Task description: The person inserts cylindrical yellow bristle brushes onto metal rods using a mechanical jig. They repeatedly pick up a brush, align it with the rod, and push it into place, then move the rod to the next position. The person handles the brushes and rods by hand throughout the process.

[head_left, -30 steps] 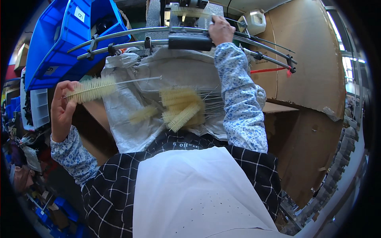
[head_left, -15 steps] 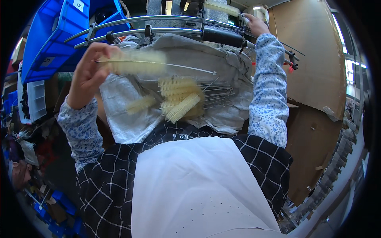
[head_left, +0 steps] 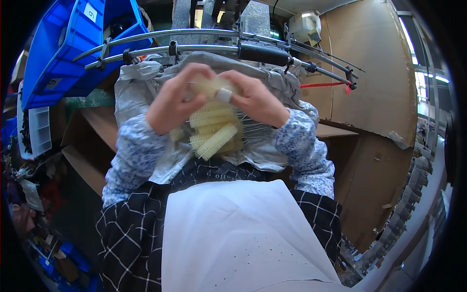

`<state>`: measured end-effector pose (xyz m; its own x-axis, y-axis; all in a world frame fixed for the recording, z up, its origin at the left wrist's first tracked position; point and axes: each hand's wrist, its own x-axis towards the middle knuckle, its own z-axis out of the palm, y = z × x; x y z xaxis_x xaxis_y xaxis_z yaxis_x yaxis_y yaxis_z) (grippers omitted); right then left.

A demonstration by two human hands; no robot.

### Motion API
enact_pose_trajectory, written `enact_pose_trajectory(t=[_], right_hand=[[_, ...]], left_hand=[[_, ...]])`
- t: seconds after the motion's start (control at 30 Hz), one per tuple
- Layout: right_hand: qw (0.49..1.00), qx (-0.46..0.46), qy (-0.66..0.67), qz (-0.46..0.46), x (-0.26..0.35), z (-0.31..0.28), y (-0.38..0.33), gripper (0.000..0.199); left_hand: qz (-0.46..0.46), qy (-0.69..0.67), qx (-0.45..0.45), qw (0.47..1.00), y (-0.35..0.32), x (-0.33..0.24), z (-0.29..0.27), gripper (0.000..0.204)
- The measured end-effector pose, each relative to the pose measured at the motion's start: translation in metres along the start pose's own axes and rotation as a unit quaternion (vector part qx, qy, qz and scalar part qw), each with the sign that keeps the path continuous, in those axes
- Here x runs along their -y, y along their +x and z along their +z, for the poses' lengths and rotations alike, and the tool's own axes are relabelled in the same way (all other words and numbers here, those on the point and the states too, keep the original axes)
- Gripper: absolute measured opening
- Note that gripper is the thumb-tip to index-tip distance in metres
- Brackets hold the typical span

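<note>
My left hand and my right hand meet over the grey cloth, both closed on a cream bristle brush. Motion blurs this brush, and my fingers hide much of it, so I cannot tell whether it is one brush or two. A white band is wrapped round a finger of my right hand. Just below my hands lies a pile of cream bristle brushes, their thin wire stems pointing right. One brush rests slantwise on top of the pile.
Metal rails with a black roller cross beyond my hands. Blue bins stand at the far left, above a clear plastic drawer box. A large cardboard sheet stands at the right, and an open cardboard box is at the left.
My right hand has come from the far end of the rails down to the middle. My left hand has moved right with its brush. The brush at the rails no longer shows there.
</note>
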<state>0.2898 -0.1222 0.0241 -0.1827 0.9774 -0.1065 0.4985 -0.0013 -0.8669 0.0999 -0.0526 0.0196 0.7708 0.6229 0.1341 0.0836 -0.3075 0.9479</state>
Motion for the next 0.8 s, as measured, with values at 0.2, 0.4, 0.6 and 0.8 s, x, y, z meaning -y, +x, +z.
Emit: enact_pose_trajectory(t=[0.2,0.4,0.6,0.8], right_hand=[[0.855,-0.321,-0.402,-0.066,-0.073,-0.074,0.056,0.033],[0.822,-0.296,-0.484,0.037,-0.112,-0.095,0.084,0.036],[0.833,-0.286,-0.474,0.026,-0.115,-0.095,0.091,0.037],[0.843,-0.253,-0.470,0.062,-0.119,-0.099,0.098,0.031]], left_hand=[[-0.164,0.186,0.115,0.962,-0.082,0.039,-0.044,0.059],[-0.294,0.268,0.234,0.887,-0.121,0.068,-0.029,0.050],[-0.271,0.179,0.131,0.937,-0.108,0.059,-0.048,0.033],[-0.264,0.059,0.030,0.962,-0.103,0.043,-0.069,0.029]])
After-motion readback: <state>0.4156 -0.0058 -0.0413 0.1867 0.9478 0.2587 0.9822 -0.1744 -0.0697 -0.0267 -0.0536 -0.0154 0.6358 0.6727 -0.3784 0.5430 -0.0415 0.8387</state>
